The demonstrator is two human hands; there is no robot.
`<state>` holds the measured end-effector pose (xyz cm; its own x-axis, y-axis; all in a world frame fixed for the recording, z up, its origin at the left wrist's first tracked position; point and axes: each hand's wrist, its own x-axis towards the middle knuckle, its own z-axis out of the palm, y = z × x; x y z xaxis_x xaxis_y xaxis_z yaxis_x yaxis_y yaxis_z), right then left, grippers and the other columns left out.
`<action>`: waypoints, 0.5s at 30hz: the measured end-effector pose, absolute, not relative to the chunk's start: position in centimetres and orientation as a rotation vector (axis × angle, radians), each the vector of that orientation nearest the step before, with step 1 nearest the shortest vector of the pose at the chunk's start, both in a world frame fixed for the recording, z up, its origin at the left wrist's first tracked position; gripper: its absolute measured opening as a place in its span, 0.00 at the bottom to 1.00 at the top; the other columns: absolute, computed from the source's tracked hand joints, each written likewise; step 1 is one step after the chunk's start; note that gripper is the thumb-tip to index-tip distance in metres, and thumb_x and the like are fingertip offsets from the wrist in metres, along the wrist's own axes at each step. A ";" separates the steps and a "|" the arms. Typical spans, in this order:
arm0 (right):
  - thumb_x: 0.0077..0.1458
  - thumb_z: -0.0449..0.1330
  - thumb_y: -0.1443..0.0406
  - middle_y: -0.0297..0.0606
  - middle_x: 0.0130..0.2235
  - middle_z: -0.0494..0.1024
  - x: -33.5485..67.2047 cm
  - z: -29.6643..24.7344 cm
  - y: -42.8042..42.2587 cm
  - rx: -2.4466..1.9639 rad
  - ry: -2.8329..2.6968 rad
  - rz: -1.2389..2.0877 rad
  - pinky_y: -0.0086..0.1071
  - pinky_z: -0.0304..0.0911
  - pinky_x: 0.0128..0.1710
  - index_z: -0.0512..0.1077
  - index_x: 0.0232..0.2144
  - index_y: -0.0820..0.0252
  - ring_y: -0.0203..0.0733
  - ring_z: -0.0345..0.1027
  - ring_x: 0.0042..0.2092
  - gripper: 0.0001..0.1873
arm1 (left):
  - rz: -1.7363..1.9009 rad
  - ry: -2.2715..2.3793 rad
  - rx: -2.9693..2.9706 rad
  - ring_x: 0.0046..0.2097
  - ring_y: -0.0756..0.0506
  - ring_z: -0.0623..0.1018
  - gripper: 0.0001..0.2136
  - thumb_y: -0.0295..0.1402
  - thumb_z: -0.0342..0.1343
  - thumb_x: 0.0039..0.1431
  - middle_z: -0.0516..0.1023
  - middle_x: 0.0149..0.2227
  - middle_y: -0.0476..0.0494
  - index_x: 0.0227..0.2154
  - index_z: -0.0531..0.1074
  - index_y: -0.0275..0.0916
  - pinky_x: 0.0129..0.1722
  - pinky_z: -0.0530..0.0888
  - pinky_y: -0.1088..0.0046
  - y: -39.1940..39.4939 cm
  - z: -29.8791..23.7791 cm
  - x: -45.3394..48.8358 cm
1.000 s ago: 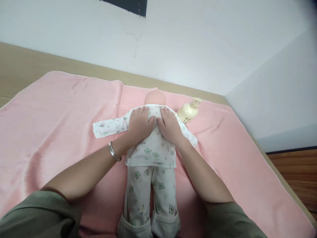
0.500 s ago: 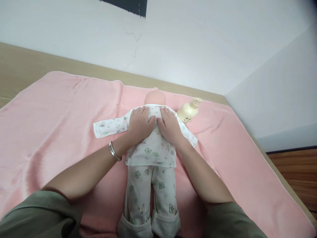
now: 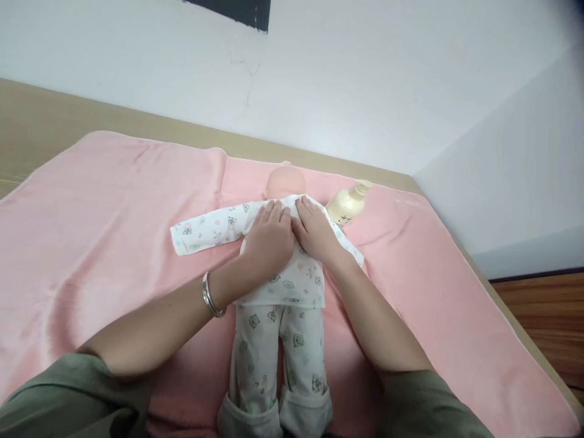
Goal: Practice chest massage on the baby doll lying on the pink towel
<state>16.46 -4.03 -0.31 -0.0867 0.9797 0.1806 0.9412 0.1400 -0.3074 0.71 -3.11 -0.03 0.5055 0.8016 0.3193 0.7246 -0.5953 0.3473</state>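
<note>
A baby doll (image 3: 286, 182) lies with its head toward the wall, no facial features showing. It wears a white long-sleeved top (image 3: 296, 286) and matching trousers (image 3: 260, 353), both printed with small green and pink animals. On the upper part of the top rests my left hand (image 3: 271, 237), flat, fingers stretched toward the doll's head. Beside it, my right hand (image 3: 316, 230) lies flat on the other side of the top, fingers pointing the same way. The hands nearly meet at the middle. Neither one grips anything.
Under the doll spreads a pink blanket (image 3: 114, 207) with some folds. A cream pump bottle (image 3: 347, 204) lies tilted right of the doll's shoulder. Behind runs a wooden edge (image 3: 255, 146) along a white wall (image 3: 319, 85). Brown wood (image 3: 542, 322) shows at the right.
My left hand has slid inward and slightly down, toward my right hand, and its thumb has tucked in. The left side of the top has shifted a little. My right hand has barely moved.
</note>
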 end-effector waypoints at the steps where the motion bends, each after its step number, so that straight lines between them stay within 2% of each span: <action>1: 0.71 0.42 0.58 0.60 0.72 0.62 16.5 -0.1 -4.0 -1.852 -2.101 0.151 0.55 0.51 0.73 0.61 0.68 0.76 0.59 0.52 0.74 0.33 | 0.676 1.301 2.578 0.72 0.32 0.64 0.22 0.29 0.41 0.70 0.67 0.68 0.25 0.62 0.66 0.28 0.71 0.62 0.48 -3.4 0.0 0.8; 3: 0.71 0.43 0.58 0.61 0.70 0.64 16.5 0.6 -4.2 -1.858 -2.130 0.142 0.55 0.54 0.72 0.62 0.67 0.76 0.60 0.57 0.73 0.32 | 0.652 1.292 2.553 0.73 0.32 0.63 0.22 0.28 0.41 0.70 0.67 0.68 0.26 0.62 0.66 0.29 0.71 0.62 0.47 -3.6 0.2 0.8; 5: 0.71 0.44 0.59 0.60 0.68 0.68 16.2 1.5 -4.7 -1.878 -2.151 0.131 0.54 0.59 0.69 0.63 0.66 0.74 0.60 0.61 0.70 0.30 | 0.626 1.282 2.524 0.69 0.32 0.67 0.20 0.29 0.40 0.70 0.71 0.64 0.26 0.57 0.70 0.30 0.68 0.65 0.47 -3.0 0.6 0.6; 7: 0.70 0.46 0.62 0.58 0.65 0.72 15.4 2.5 -5.5 -1.916 -2.166 0.095 0.52 0.63 0.65 0.65 0.65 0.72 0.60 0.66 0.66 0.28 | 0.602 1.251 2.529 0.61 0.33 0.73 0.17 0.28 0.39 0.69 0.76 0.55 0.27 0.46 0.74 0.32 0.63 0.70 0.48 -1.9 0.9 0.2; 10: 0.68 0.48 0.64 0.57 0.57 0.80 13.8 3.3 -7.0 -1.975 -2.218 -0.022 0.50 0.68 0.59 0.70 0.60 0.71 0.60 0.73 0.59 0.25 | 0.572 1.229 2.557 0.50 0.34 0.76 0.13 0.27 0.41 0.67 0.77 0.42 0.32 0.34 0.72 0.37 0.54 0.74 0.50 -0.1 0.8 -0.4; 12: 0.68 0.48 0.64 0.59 0.56 0.80 12.8 3.4 -7.8 -1.988 -2.259 -0.130 0.51 0.69 0.58 0.72 0.59 0.73 0.62 0.74 0.58 0.25 | 0.559 1.280 2.541 0.47 0.35 0.76 0.12 0.28 0.42 0.66 0.77 0.40 0.34 0.34 0.70 0.38 0.52 0.74 0.51 0.6 0.6 -0.5; 15: 0.67 0.48 0.65 0.61 0.57 0.79 11.9 3.3 -8.3 -2.003 -2.250 -0.200 0.51 0.68 0.58 0.73 0.57 0.74 0.63 0.73 0.59 0.24 | 0.555 1.377 2.516 0.49 0.33 0.75 0.12 0.30 0.41 0.68 0.77 0.43 0.31 0.39 0.71 0.36 0.54 0.73 0.49 0.6 0.3 -0.4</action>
<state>11.88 -8.29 3.34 -0.1153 0.9772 0.1782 0.9933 0.1141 0.0174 -0.36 0.62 0.30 0.4897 0.8437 0.2199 0.7606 -0.5367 0.3652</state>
